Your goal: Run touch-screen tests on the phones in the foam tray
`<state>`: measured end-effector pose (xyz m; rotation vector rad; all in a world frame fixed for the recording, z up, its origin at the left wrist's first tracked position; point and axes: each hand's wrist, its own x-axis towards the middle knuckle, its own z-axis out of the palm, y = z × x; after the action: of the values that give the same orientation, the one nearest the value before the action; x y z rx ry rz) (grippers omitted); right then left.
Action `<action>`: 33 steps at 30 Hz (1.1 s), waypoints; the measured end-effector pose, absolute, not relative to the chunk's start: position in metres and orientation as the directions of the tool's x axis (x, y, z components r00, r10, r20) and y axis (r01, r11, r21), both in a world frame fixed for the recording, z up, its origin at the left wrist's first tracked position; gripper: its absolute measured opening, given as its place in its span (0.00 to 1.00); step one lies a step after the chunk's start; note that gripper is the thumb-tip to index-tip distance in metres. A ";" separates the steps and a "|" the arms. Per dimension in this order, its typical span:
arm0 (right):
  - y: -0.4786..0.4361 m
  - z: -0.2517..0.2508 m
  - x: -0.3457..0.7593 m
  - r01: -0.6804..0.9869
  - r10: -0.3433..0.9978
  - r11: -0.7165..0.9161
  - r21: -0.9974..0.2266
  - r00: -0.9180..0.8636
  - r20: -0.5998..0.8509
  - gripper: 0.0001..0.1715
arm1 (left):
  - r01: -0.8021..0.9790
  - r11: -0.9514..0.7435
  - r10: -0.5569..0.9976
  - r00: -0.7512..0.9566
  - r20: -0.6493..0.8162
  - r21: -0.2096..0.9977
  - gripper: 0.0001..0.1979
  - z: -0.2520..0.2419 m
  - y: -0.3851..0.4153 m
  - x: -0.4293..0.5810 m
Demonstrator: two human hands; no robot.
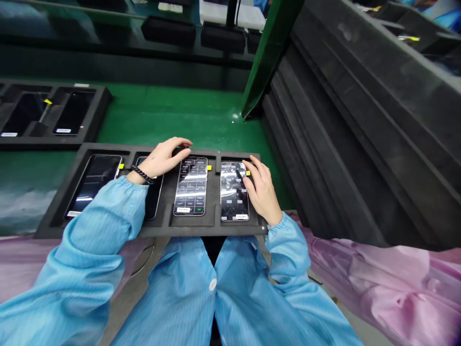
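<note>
Leftmost in the black tray [196, 231], on the green tabletop [176, 115], I have a dark first phone [95, 185], then a second phone [153, 199] partly covered by the left wrist. My left hand [163, 158] reaches rightward, fingers slack and clasping nothing, their tips near the tray's far rim. From them the third phone [190, 187] lies toward the body, its long axis running near to far; its lit screen shows a grid, with a green patch low on the right. In the rightmost slot, the fourth phone [232, 194] lies much the same way, glossy and dark with pale blocks, a white sticker along the bottom. My right hand [262, 190] is the nearer one to it: the phone lies leftward from its parted, bent fingers, which overlap its upper right edge, gripping nothing I can see. Whether they press the glass, I can't tell.
</note>
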<state>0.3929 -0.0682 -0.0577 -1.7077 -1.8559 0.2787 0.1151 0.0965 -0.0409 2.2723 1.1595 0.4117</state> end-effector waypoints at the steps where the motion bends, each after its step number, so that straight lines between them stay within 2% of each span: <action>1: -0.068 -0.058 0.393 0.832 0.960 0.153 -0.534 0.004 0.282 0.28 | 0.647 -0.482 0.820 0.571 0.045 0.591 0.30 -0.037 0.096 0.112; 5: -0.067 -0.059 0.394 0.842 0.961 0.163 -0.514 -0.018 0.276 0.27 | 0.697 -0.540 0.831 0.531 0.168 0.471 0.29 -0.025 0.079 0.099; 9: -0.059 -0.057 0.393 0.890 0.962 0.189 -0.416 -0.082 0.262 0.26 | 0.741 -0.563 0.825 0.530 0.195 0.367 0.27 -0.030 0.050 0.090; 18: -0.040 -0.049 0.387 0.915 0.950 0.306 -0.265 -0.275 0.146 0.25 | 0.726 -0.588 0.806 0.563 0.182 0.357 0.27 -0.054 0.036 0.091; 23: -0.048 -0.051 0.391 0.933 0.963 0.236 -0.272 -0.187 0.193 0.24 | 0.731 -0.607 0.790 0.598 0.137 0.312 0.29 -0.057 0.038 0.093; 29: -0.058 -0.053 0.401 0.935 0.966 0.166 -0.312 -0.090 0.243 0.26 | 0.726 -0.614 0.789 0.570 0.229 0.309 0.29 -0.059 0.040 0.095; 33: -0.065 -0.056 0.408 0.936 0.967 0.128 -0.328 -0.044 0.251 0.27 | 0.713 -0.636 0.772 0.590 0.237 0.295 0.30 -0.061 0.041 0.096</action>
<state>0.4078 -0.0646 -0.0560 -1.8351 -2.0086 0.1044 0.0963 0.0411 -0.0611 2.6480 1.2477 0.5172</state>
